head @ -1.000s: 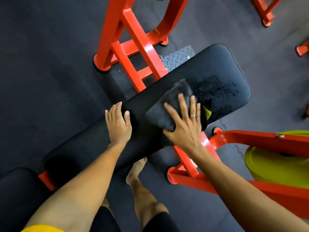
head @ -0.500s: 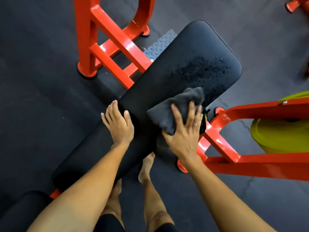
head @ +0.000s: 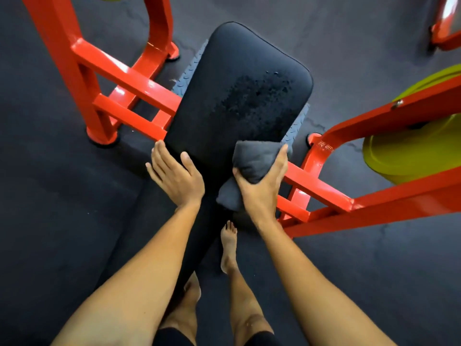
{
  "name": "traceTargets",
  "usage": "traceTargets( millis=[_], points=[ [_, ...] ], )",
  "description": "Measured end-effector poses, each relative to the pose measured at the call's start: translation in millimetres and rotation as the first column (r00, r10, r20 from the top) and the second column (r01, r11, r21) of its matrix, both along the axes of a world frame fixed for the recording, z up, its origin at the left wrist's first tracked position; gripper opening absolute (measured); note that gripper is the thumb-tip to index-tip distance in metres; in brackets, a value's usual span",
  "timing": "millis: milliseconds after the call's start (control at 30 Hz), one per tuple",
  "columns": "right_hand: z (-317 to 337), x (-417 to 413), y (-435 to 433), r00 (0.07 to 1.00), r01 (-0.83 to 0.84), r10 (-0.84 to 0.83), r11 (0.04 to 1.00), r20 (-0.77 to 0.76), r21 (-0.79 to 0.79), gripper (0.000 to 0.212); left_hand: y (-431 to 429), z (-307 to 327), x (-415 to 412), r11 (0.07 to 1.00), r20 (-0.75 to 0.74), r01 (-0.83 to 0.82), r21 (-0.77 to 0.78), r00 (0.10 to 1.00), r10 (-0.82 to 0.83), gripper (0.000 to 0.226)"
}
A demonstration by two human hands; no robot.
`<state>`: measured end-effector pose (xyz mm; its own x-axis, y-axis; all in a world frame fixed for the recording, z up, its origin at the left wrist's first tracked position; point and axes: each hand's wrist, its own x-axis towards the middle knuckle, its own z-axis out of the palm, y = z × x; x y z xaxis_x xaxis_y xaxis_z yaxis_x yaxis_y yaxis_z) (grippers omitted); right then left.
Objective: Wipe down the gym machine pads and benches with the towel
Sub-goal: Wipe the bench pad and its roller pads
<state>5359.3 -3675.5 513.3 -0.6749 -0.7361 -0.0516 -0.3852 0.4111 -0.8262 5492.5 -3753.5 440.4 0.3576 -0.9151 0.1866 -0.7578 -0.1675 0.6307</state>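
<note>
towel bunched at the near right edge of the bench pad

the right hand grips the grey towel, thumb on its left side and fingers curled round its right side; the towel is bunched and lies on the black bench pad at its right edge, just beside the orange frame; the left hand rests flat on the pad's left edge, fingers straight, thumb lying on the pad; the two hands are apart, with a strip of bare pad between them; further up the pad a wet speckled patch shows, apart from the towel; a yellow-green weight plate hangs at the right; two bare feet stand on the dark floor below the pad
</note>
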Motion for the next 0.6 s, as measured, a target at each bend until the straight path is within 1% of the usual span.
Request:
traceTargets(
  millis=[100,200,300,400,467,600],
  points=[
    [21.2,-23.8,-34.8,0.993,0.112,-0.109,0.992,0.047,-0.057,0.125,0.2,0.5,-2.3,1.000,0.011,-0.016,-0.004,1.000,0.016,0.057],
    [25.1,-21.4,-45.3,0.982,0.187,-0.185,0.977,0.023,-0.100,0.120,0.5,0.5,-3.3,1.000,0.029,-0.009,-0.012,1.000,0.009,0.058],
    [12.5,5.9,-22.0,0.981,0.190,-0.188,0.981,0.052,-0.037,0.120,0.8,0.5,-2.9,1.000,0.024,-0.009,-0.016,1.000,0.009,0.058],
    [6.1,27.1,5.1,0.987,0.114,-0.116,0.993,0.107,0.026,0.120,0.1,1.0,-3.7,1.000,0.028,-0.010,-0.020,1.000,0.011,0.057],
    [7.7,19.2,1.7,0.994,0.076,-0.079,0.996,0.074,0.036,0.120,-0.1,1.6,-2.9,1.000,0.026,-0.003,-0.023,1.000,0.003,0.057],
    [19.5,-4.5,-30.2,0.992,0.067,-0.062,0.997,-0.109,0.047,0.120,0.4,2.3,-3.6,1.000,0.016,-0.011,-0.015,1.000,0.011,0.057]
  ],
)
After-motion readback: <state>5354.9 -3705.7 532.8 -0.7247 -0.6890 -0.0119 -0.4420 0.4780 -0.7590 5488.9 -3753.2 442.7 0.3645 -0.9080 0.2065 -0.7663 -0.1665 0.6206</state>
